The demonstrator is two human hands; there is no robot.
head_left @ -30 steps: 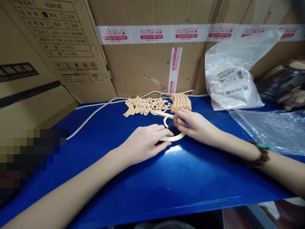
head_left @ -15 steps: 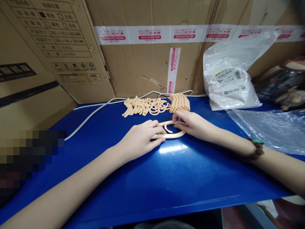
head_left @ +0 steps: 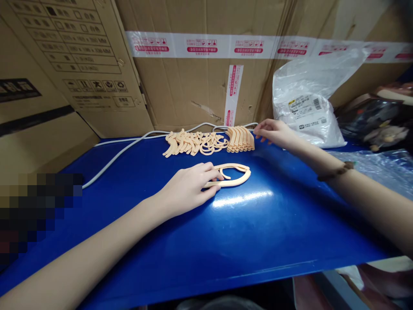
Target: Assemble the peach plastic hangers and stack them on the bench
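While my left hand (head_left: 190, 185) has its grip closed round the left end of the hanger (head_left: 230, 184), my right hand (head_left: 277, 132) is up by the table's far edge, its grip loose and holding nothing that I can see. The hanger lies about midway between the table's left and right edges, its two curved arms bowed into a loop, tips together at the right, the hook inside. My right fingertips are just beside the right end of the stack (head_left: 240, 138); whether they touch it I cannot tell. Left of the stack, along the far edge of the table (head_left: 241, 241), lies the pile (head_left: 187, 144) of loose parts. Toward the far right corner sits the bag (head_left: 306, 116).
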